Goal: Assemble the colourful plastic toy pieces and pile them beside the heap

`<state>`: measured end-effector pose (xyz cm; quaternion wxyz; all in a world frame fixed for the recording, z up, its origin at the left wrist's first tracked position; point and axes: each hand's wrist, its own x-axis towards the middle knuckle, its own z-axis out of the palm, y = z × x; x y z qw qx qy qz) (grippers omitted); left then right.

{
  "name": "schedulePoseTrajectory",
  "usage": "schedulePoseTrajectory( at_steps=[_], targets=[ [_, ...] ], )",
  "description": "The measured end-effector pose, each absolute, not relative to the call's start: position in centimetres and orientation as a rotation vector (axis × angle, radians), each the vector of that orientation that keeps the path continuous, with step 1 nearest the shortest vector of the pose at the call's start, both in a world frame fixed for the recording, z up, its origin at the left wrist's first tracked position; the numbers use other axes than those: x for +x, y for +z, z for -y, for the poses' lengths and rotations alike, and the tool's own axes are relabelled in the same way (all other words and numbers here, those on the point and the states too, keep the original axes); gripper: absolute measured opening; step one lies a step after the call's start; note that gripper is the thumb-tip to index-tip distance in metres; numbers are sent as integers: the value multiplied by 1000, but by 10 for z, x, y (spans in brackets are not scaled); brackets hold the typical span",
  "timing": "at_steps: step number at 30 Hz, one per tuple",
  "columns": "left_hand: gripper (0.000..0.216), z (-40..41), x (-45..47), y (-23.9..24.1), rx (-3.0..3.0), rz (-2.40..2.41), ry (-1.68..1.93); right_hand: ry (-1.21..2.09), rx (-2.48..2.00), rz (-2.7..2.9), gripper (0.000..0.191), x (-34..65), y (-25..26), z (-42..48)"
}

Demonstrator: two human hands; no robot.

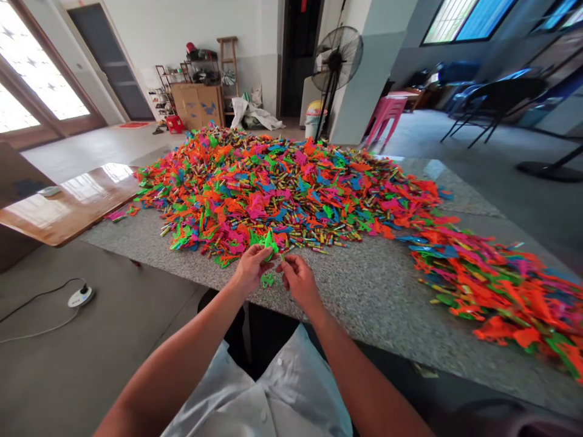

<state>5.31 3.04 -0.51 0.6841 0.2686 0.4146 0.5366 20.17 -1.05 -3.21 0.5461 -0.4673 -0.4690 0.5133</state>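
Note:
Over the front edge of the speckled stone table, my left hand pinches a bright green plastic piece whose exact kind I cannot make out. Close beside it, my right hand has thumb and fingers closed on a small, thin stick-like piece, partly hidden by the fingertips. Another green plastic piece lies on the stone just below, between both hands. Beyond them spreads a large heap of small plastic pieces in orange, pink, green and blue, mixed with short striped tubes.
A second pile of coloured pieces runs along the table at right. To the left stands a glossy wooden board, with a power strip on the floor. A standing fan and pink stools are behind the table.

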Motion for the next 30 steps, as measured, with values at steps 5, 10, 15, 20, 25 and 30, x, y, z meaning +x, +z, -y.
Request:
schedulePoseTrajectory(
  at_steps=[5, 10, 15, 20, 25, 30],
  targets=[
    [53, -26, 57, -4, 582, -912, 1198, 1243, -1054, 1074, 34, 203, -30, 10],
    [53, -25, 58, -3, 564, -933, 1236, 1236, -1052, 1080, 33, 205, -34, 11],
    [53, -25, 63, -2, 592, -982, 1260, 1151, -1105, 1073, 32, 203, -40, 14],
    [56, -23, 68, -1, 625, -985, 1305, 1177, -1092, 1043, 34, 200, -38, 17],
    [60, -20, 69, 0, 635, -993, 1302, 1139, -1105, 974, 35, 198, -36, 18],
    [60, -20, 70, 0, 692, -1016, 1317, 1011, -1178, 1110, 31, 201, -39, 18]
  ],
)
